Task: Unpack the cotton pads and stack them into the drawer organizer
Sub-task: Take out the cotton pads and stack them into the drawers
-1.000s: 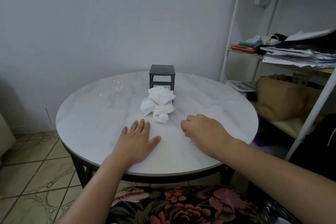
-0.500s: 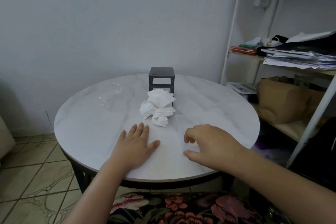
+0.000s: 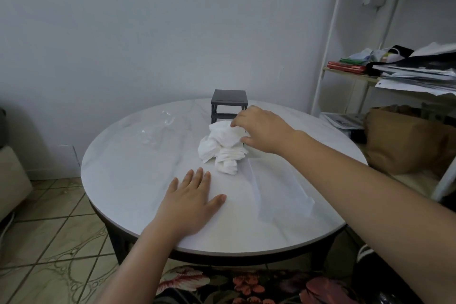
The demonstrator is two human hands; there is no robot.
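R hand (image 3: 262,131) fingers curled, pinching top of cotton pad pile (image 3: 223,147) | L hand (image 3: 191,201) flat, fingers spread, holds nothing | 1 pile mid-table, touching 1 dark drawer organizer (image 3: 229,105) behind | 1 clear wrapper (image 3: 158,131) left of pile | round white marble table (image 3: 123,180) | pale wall, tiled floor, shelf unit (image 3: 394,76) on right

A round table (image 3: 148,180) holds a pile of cotton pads (image 3: 223,147) near its middle, with a drawer organizer (image 3: 229,103) just behind it. A clear wrapper (image 3: 158,129) lies left of the pile. Left hand (image 3: 191,201) rests flat in front; right hand (image 3: 262,129) touches the pile's right side. Shelves (image 3: 385,76) stand right of the table.
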